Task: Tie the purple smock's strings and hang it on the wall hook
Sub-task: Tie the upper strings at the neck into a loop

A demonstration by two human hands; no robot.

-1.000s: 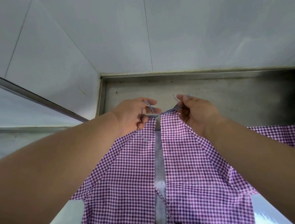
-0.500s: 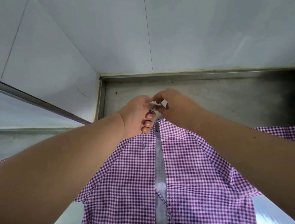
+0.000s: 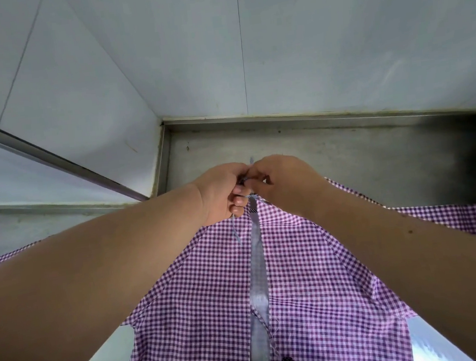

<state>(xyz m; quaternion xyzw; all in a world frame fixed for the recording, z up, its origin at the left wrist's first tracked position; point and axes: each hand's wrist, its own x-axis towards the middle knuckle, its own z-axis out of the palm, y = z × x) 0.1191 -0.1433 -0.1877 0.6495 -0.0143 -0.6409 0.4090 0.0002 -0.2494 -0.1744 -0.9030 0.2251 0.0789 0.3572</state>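
Purple-and-white gingham cotton smock [image 3: 317, 284] lies spread flat on the steel counter [image 3: 346, 150], open slit running straight down the middle w/ the shiny pale lining showing thru. Counter sits in a corner of glossy white wall panels [image 3: 333, 36], metal trim along the base.

Both bare forearms reach in from the bottom corners and meet at the smock's top edge, right at the neck opening. Left hand [image 3: 226, 192]: fingers curled tight, thumb and forefinger pinching a thin pale-blue string [image 3: 235, 231], loose tail dangling down over the fabric just below the knuckles. Right hand [image 3: 287, 180]: fingers curled too, tips pressed up against the left hand's, pinching the other string end at the same spot. Hands touching, no gap btwn them. Whether a knot has formed under the fingertips — can't tell, it's hidden. Tiny string tip pokes up just above where the thumbs meet.
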